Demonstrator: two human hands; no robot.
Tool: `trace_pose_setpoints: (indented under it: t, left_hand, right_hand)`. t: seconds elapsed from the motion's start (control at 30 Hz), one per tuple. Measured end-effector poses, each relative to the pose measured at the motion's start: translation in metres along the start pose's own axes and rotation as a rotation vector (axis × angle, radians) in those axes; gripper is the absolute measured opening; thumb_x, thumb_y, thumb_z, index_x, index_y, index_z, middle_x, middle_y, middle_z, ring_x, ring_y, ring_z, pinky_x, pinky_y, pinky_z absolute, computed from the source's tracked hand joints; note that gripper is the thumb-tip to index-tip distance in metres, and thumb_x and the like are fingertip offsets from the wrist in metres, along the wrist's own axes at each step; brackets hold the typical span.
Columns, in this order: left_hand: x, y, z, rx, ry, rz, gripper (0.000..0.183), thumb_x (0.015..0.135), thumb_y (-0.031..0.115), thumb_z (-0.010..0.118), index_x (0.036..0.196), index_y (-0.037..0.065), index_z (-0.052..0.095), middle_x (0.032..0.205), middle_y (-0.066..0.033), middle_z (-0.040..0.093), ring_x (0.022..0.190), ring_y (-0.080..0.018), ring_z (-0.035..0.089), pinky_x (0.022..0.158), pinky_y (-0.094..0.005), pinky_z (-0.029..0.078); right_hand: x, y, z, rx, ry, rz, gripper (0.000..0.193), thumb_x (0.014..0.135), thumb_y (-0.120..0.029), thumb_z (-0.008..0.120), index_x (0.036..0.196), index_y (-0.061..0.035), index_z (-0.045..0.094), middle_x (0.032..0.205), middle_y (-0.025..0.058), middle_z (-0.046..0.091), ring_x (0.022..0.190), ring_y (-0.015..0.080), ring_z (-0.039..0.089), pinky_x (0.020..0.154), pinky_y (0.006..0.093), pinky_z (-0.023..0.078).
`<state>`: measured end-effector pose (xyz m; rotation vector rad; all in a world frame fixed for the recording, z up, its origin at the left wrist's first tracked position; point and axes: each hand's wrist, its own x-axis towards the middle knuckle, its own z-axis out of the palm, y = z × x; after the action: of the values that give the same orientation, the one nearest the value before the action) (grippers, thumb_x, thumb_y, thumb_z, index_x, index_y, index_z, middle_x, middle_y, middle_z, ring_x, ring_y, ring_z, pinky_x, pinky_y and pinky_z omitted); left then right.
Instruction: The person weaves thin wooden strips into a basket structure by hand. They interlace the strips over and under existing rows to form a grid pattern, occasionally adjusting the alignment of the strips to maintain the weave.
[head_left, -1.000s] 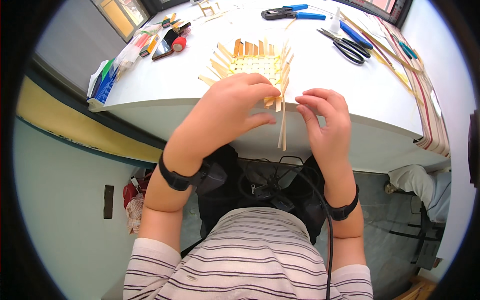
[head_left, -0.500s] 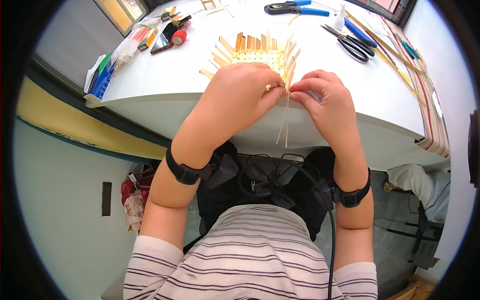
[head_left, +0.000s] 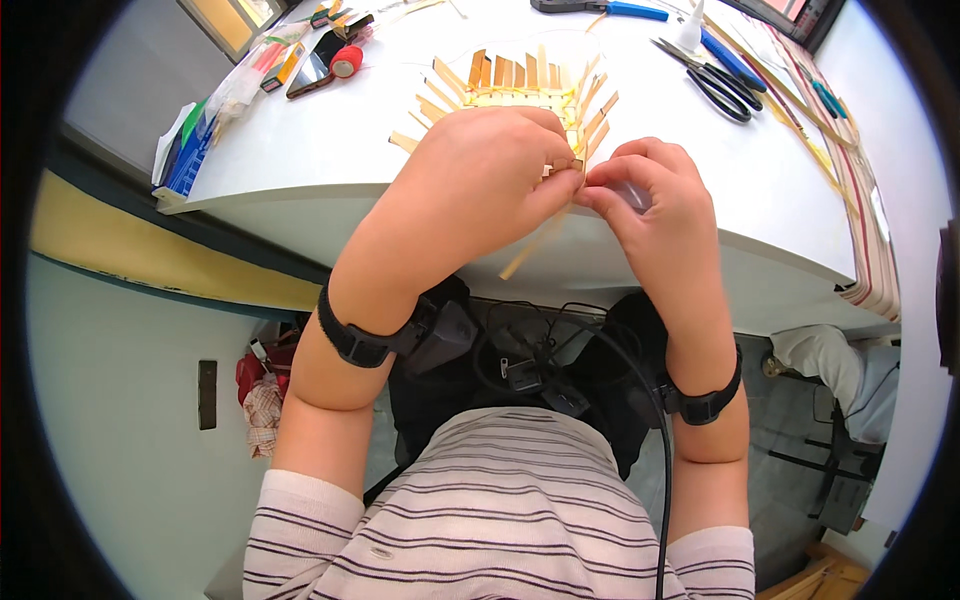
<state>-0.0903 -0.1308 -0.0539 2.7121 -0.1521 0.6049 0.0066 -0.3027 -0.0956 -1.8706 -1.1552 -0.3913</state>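
Both hands raised, fingertips pinched together; left hand (head_left: 480,180) curled, right hand (head_left: 655,205) beside it.

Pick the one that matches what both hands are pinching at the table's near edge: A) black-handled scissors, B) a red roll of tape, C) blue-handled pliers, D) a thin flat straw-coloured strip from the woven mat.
D: the left hand and right hand meet fingertip to fingertip on a pale strip that hangs down from the woven mat.

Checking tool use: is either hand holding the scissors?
No, the scissors lie on the table beyond the right hand, while both hands pinch strips of the woven mat.
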Motion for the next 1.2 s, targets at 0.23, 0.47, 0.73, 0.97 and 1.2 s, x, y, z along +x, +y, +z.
trace_pose_setpoints:
  t: [0.23,0.47,0.73,0.97,1.2]
  left_hand:
    - [0.001,-0.002,0.000,-0.051,-0.005,-0.017,0.020,0.089,0.021,0.071,0.085,0.002,0.076,0.087,-0.0078,0.072,0.069,-0.0272,0.067,0.064,-0.0341,0.053]
    - [0.000,-0.002,0.002,-0.050,0.019,-0.012,0.019,0.089,0.019,0.072,0.087,0.001,0.076,0.087,-0.0077,0.072,0.068,-0.0264,0.069,0.063,-0.0323,0.054]
    - [-0.001,-0.005,0.000,-0.089,0.013,-0.025,0.019,0.088,0.019,0.073,0.086,0.000,0.076,0.088,-0.0084,0.073,0.069,-0.0259,0.069,0.063,-0.0328,0.054]
    - [-0.004,-0.005,0.001,-0.060,0.053,0.011,0.018,0.088,0.019,0.072,0.083,0.001,0.075,0.089,-0.0082,0.073,0.070,-0.0277,0.067,0.064,-0.0347,0.052]
    - [-0.004,-0.007,0.003,-0.075,0.080,0.055,0.020,0.088,0.017,0.069,0.081,-0.001,0.073,0.090,-0.0089,0.073,0.072,-0.0297,0.067,0.066,-0.0369,0.052]
  right_hand:
    - [-0.008,-0.002,0.011,-0.113,0.096,-0.116,0.022,0.074,-0.013,0.085,0.089,-0.0044,0.071,0.094,0.0065,0.064,0.091,0.0284,0.061,0.084,0.0411,0.047]
    - [-0.010,-0.002,0.016,-0.084,0.112,-0.081,0.022,0.075,-0.008,0.084,0.093,-0.0032,0.072,0.095,0.0079,0.065,0.091,0.0295,0.061,0.081,0.0404,0.049]
    - [-0.019,0.001,-0.006,0.200,0.051,0.005,0.020,0.079,0.002,0.077,0.097,-0.0060,0.075,0.093,0.0071,0.069,0.092,0.0273,0.064,0.080,0.0370,0.052]
    - [0.014,0.009,-0.022,-0.066,-0.244,-0.385,0.018,0.080,-0.003,0.078,0.096,-0.0096,0.075,0.090,0.0041,0.067,0.087,0.0248,0.063,0.078,0.0375,0.053]
    - [0.027,0.016,-0.027,-0.021,-0.358,-0.340,0.016,0.080,-0.005,0.078,0.095,-0.0076,0.074,0.090,0.0052,0.067,0.085,0.0252,0.063,0.075,0.0358,0.054]
